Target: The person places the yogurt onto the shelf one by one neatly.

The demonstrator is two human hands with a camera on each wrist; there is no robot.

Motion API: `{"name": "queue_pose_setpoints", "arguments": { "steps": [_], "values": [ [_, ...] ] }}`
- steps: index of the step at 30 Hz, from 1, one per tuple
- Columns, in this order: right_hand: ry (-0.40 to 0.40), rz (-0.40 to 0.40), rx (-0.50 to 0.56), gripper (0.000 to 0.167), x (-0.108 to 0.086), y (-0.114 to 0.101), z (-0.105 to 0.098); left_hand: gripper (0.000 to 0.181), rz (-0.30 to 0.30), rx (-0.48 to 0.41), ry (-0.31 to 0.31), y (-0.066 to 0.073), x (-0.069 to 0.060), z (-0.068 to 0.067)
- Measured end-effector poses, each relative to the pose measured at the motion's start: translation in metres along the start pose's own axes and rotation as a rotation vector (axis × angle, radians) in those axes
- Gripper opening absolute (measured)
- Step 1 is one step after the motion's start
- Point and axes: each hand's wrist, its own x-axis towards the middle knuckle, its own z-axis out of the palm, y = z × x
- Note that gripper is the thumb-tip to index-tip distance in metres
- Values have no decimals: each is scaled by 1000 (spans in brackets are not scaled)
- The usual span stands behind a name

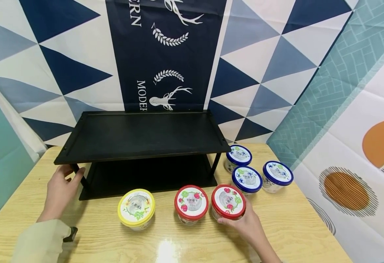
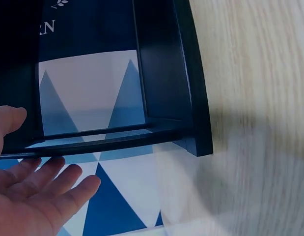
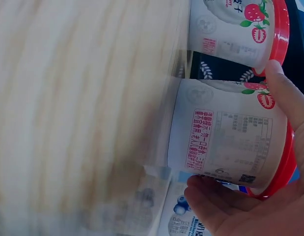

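The right hand has its grip curled round a red-lidded tub, thumb on the near side and fingers on the far right side, close under the lid; whether the base is lifted or rests on the wood cannot be told. The left hand is at the front left post of a low black rack, its grip wide and loose, with thumb and fingers parted about the post and the fingers nearly straight; how firmly it presses is unclear. The held tub is in front of the rack's right end. A second red tub stands near it, to the left, and farther left, well apart, is a yellow tub. Just beyond the right hand are three blue-lidded tubs: a front one, one behind it by the rack's corner, and one at the far right. All six tubs are upright, lids on, outside the rack. The work seems to be at an early point: one tub is in hand, while the other five stand on the wooden worktop, touched by neither hand, and appear left to deal with. Behind everything hangs a cloth with triangles, a dark panel and deer heads.
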Motion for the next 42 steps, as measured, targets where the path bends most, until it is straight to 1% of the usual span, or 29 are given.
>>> {"name": "queue_pose_setpoints", "arguments": {
  "steps": [5, 10, 14, 17, 21, 23, 27, 31, 34, 42],
  "values": [
    [-1, -1, 12, 121, 0, 1, 2, 47, 7, -8, 31, -1, 1, 2],
    [-1, 5, 23, 121, 1, 1, 2, 42, 17, 24, 48, -2, 2, 2],
    [-1, 3, 34, 120, 2, 1, 3, 40, -2, 49, 54, -2, 4, 3],
    [1, -16, 48, 117, 2, 2, 4, 37, -6, 68, 62, -2, 6, 4],
    [11, -35, 69, 111, 4, 2, 5, 35, 10, 94, 81, -3, 8, 3],
    [15, -43, 80, 108, 4, 3, 5, 34, 20, 93, 93, -3, 8, 3],
    [8, -19, 84, 111, 4, 3, 5, 33, 29, 95, 108, -4, 9, 3],
    [-8, 20, 92, 116, 4, 3, 4, 34, 30, 97, 104, -4, 10, 3],
    [-9, 24, 116, 115, 4, 3, 4, 34, 24, 88, 95, -3, 11, 2],
    [17, -37, 164, 104, 2, 4, 3, 33, 18, 84, 96, -1, 10, 3]
  ]
}}
